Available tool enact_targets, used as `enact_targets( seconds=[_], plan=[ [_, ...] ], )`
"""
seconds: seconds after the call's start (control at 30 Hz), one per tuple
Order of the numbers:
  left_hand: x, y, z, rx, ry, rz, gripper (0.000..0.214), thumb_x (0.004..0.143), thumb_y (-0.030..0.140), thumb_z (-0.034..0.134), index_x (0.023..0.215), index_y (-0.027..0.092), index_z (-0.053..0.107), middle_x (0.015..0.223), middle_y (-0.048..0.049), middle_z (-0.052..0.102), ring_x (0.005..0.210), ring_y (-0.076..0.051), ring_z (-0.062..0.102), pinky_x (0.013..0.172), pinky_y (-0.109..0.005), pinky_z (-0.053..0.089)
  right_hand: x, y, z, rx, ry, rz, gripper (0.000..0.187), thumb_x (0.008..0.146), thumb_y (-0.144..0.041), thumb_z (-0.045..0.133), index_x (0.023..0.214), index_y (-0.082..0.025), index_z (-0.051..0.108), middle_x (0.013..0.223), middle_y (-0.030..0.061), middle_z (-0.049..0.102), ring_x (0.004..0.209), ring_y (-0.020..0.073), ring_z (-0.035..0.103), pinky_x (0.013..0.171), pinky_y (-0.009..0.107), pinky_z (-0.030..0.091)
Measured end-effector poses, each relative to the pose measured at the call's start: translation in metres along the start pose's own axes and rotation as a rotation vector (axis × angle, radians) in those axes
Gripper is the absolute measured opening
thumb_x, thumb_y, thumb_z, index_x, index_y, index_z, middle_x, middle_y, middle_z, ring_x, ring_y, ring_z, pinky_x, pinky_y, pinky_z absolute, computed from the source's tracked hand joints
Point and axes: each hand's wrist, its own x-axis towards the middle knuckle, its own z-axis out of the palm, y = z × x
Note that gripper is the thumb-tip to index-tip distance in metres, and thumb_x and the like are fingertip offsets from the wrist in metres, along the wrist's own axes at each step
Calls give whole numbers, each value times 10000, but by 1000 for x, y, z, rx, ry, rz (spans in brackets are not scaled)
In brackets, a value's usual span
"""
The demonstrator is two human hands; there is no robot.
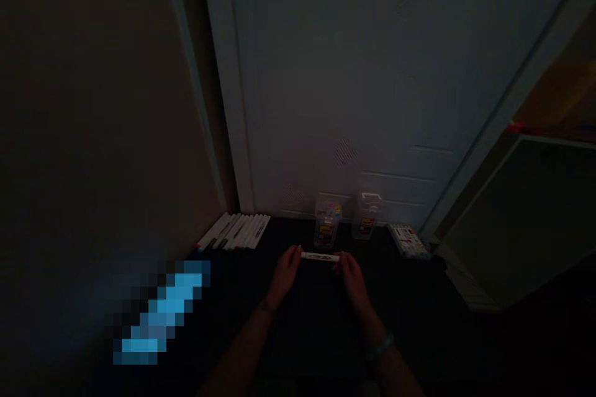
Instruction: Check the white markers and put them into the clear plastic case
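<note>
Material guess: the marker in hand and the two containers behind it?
The marker, ends pinched by the left hand and right hand: likely plastic, smooth white barrel with dark print. The left container and right container: probably clear plastic, see-through walls with colourful labels showing. Light is dim, so gloss is hard to judge.

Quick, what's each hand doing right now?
Left hand: closed on one end of the white marker.
Right hand: closed on the marker's other end.
</note>
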Motion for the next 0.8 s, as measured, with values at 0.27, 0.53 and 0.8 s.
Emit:
enact_targets(
  seconds=[0.27,0.53,0.8],
  plan=[
    [0,-5,-1,24,-45,46,362,837,482,379,778,169,552,707,6,536,656,-128,484,604,-222,375,0,3,-1,-59,6,7,412,817,-562,417,729,-184,555,582,-13,527,537,122,469,519,228,353],
    [-2,-1,0,83,-80,74,356,836,477,378,757,173,545,659,23,500,615,-116,450,568,-207,345,-1,7,-3,-78,72,15,397,816,-559,417,714,-195,540,576,-33,476,521,113,424,493,220,330],
    [-4,5,-2,122,-106,90,315,856,427,364,828,182,560,746,2,571,701,-133,510,644,-208,373,3,11,-3,-23,68,23,358,837,-518,405,852,-208,584,656,-10,548,589,127,473,545,222,361]
  ],
)
